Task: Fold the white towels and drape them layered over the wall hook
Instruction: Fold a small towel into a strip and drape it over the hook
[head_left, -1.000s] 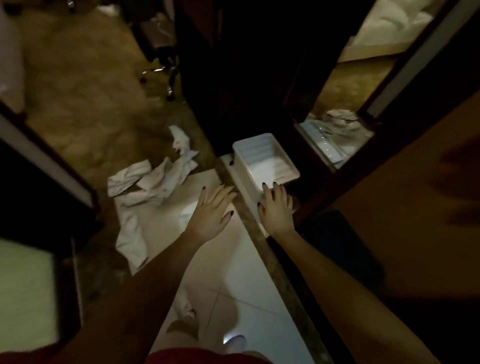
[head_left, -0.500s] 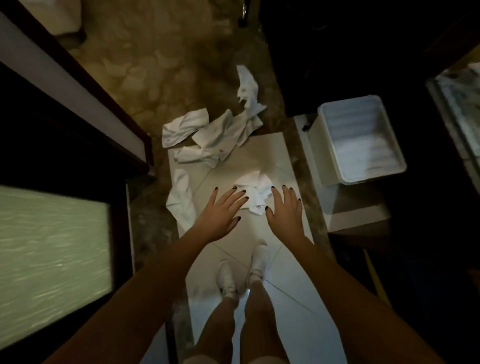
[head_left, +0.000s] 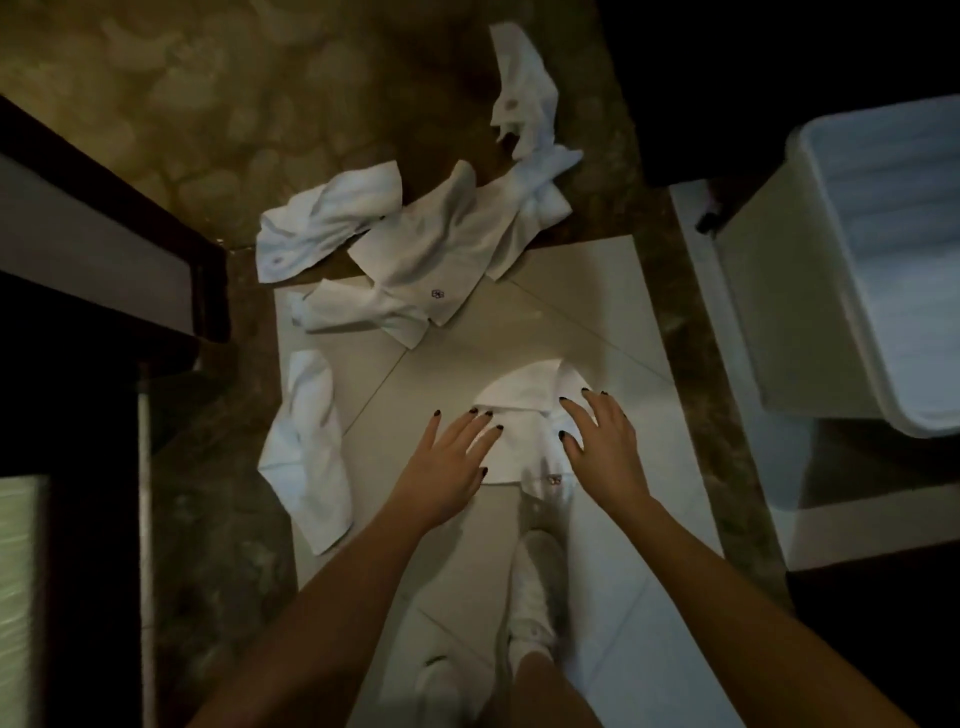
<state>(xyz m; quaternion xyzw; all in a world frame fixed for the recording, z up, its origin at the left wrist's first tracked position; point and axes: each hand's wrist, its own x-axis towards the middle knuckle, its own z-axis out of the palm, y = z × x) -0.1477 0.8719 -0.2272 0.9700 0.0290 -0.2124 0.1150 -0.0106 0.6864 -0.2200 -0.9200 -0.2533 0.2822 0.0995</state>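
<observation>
Both hands are held with fingers straight and spread, and nothing is gripped. The left hand (head_left: 447, 462) and the right hand (head_left: 605, 447) are set side by side over one small white towel (head_left: 519, 400), which lies crumpled on the pale floor tile (head_left: 597, 312) to the left of the white plastic tub (head_left: 763, 312), about level with its near end. The fingertips of both hands overlap the cloth. It cannot be told whether they are pressed on it or held just above it.

A loose heap of towels (head_left: 431, 260) is seen further left of the tub, level with its middle. A twisted towel (head_left: 524, 104) lies left of the tub's far end, and a long towel (head_left: 306, 457) lies well to the tub's left. No wall hook is in view.

The step in hand is judged to be the taking up of the first towel, since nothing is seen folded or hung. For the next move, two corners of the nearest towel would need to be pinched and the cloth shaken or smoothed flat, so that its edges can be matched for a fold. Care would be needed with the white shoes (head_left: 535, 571), which stand just beside the towel's near edge.
</observation>
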